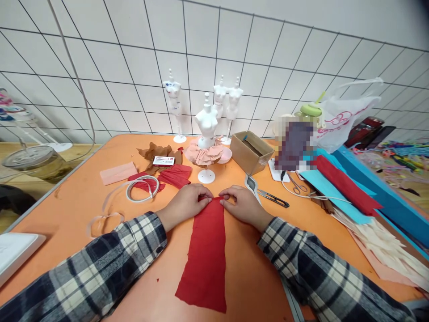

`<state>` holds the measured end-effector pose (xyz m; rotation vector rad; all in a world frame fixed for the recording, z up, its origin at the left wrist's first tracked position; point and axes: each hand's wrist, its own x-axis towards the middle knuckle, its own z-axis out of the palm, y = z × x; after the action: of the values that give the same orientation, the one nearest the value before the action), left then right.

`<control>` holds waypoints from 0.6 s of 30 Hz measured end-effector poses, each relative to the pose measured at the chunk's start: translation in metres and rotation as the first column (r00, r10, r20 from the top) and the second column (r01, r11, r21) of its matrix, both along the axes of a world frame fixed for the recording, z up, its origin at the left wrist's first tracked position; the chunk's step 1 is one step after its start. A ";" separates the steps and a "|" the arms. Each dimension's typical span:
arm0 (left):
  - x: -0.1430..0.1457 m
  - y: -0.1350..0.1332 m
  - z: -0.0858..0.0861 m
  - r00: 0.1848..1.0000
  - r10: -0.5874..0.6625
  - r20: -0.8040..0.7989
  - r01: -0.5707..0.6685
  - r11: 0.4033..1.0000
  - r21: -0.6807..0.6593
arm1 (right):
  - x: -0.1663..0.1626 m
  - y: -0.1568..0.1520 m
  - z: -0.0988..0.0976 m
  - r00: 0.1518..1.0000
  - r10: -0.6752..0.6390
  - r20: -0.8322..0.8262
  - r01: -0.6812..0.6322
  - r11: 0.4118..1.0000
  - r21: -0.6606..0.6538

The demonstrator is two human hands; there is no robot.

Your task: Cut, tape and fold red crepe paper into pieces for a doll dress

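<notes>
A long strip of red crepe paper (208, 259) lies on the orange table, running from the middle toward me. My left hand (189, 201) pinches its far edge at the left corner. At the right corner of that same edge, my right hand (243, 203) pinches it too, fingers and thumb pressed together. Just beyond my hands stands a small white dress form (207, 123) with a pink ruffled paper skirt (204, 153) around it. Black thread snips (273, 198) lie to the right of my right hand.
A roll of clear tape or ribbon (143, 188), red paper scraps (176, 175), brown paper (147, 154) and a small box (164, 161) lie left. A cardboard box (251, 152), scissors (296, 184) and coloured paper sheets (345, 183) are right. More dress forms (174, 100) stand behind.
</notes>
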<state>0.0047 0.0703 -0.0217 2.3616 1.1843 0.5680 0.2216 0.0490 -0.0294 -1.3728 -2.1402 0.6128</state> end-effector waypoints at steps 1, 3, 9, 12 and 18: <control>-0.001 0.000 0.000 1.000 -0.005 -0.002 0.005 1.000 0.009 | 0.000 0.000 -0.001 1.000 0.004 0.008 -0.004 1.000 0.004; -0.003 -0.001 -0.001 1.000 -0.020 -0.007 0.020 0.999 0.026 | 0.000 0.000 -0.002 1.000 0.000 0.019 0.000 1.000 0.004; -0.005 -0.004 0.000 0.995 -0.088 -0.051 0.093 0.990 0.104 | -0.001 -0.002 -0.003 0.995 -0.016 0.096 0.011 0.999 0.051; -0.003 -0.010 0.007 0.972 -0.133 -0.191 0.176 0.959 0.224 | 0.000 -0.006 0.001 0.979 0.023 0.201 -0.047 0.992 0.115; -0.003 -0.023 0.023 0.906 -0.172 -0.388 0.316 0.884 0.345 | 0.006 -0.017 0.013 0.889 0.174 0.424 -0.282 0.937 0.207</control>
<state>0.0014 0.0469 0.0014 3.0113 0.9378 0.3345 0.2275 0.0325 -0.0166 -1.1806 -2.6262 0.1175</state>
